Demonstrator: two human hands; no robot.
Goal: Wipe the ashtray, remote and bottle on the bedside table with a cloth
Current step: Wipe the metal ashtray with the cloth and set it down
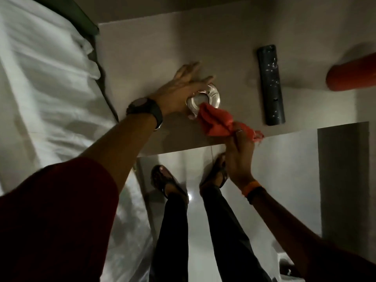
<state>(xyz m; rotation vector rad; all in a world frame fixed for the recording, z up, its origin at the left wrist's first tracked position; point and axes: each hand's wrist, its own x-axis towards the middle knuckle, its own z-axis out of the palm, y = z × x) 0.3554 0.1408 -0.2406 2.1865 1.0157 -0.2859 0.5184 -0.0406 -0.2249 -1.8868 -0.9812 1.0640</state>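
Observation:
A round metal ashtray (211, 97) sits on the bedside table (142, 64). My left hand (179, 88) grips its left rim, fingers spread over the far side and thumb at the near edge. My right hand (241, 153) is closed on a bunched red cloth (215, 121), whose front end presses into the ashtray's near side. A black remote (270, 86) lies lengthwise to the right of the ashtray. At the far right edge an orange-red bottle (352, 75) lies on the table, partly cut off by the frame.
A bed with white sheets (40, 88) runs along the table's left side. The table's front edge is just under my right hand. Below it are the pale floor (284, 169) and my two feet in sandals (162, 180).

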